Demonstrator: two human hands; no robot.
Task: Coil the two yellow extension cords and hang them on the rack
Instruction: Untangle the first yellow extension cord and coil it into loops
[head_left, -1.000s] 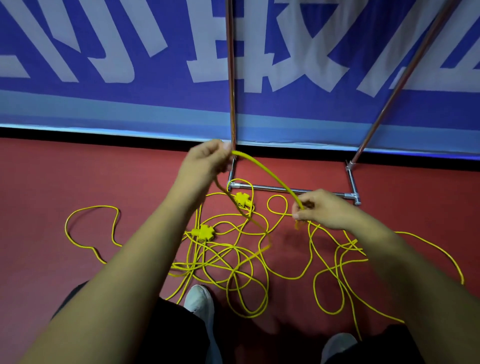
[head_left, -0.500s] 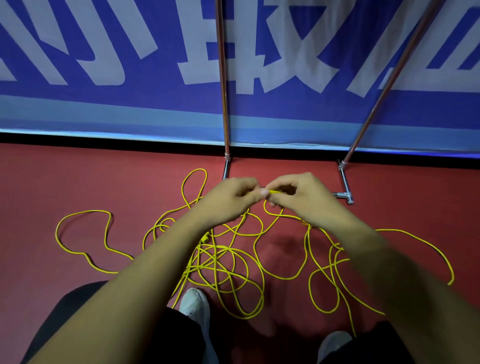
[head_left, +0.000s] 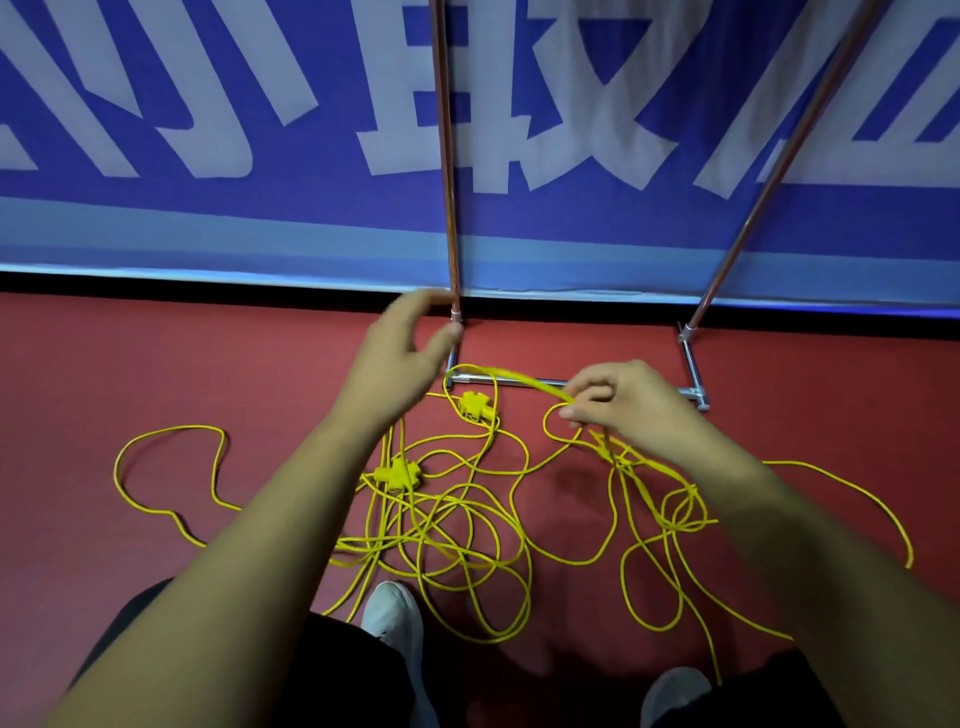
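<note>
The yellow extension cords (head_left: 470, 525) are seen lying uncoiled in a loose tangle on the red floor (head_left: 104, 374), spread from 9 o'clock to 3 o'clock ahead of the person's feet. One strand is pinched between the thumb and curled fingers of the right hand (head_left: 628, 410), which is raised over the tangle at about 2 o'clock. From that pinch the strand arcs away toward 10 o'clock, ending just below the left hand (head_left: 397, 358). The left hand is blurred. Its fingers are shown loosely extended with the thumb apart, and whether the strand is touched by it cannot be told. An upper socket block (head_left: 474, 404) is found between the hands, and a lower socket block (head_left: 397, 474) lies at 7 o'clock of it, among the loops. The rack (head_left: 448, 156) is placed at 12 o'clock before a blue banner (head_left: 156, 218), its base bar just beyond the hands. A white shoe (head_left: 392, 616) is seen at 6 o'clock, at the tangle's near edge.
</note>
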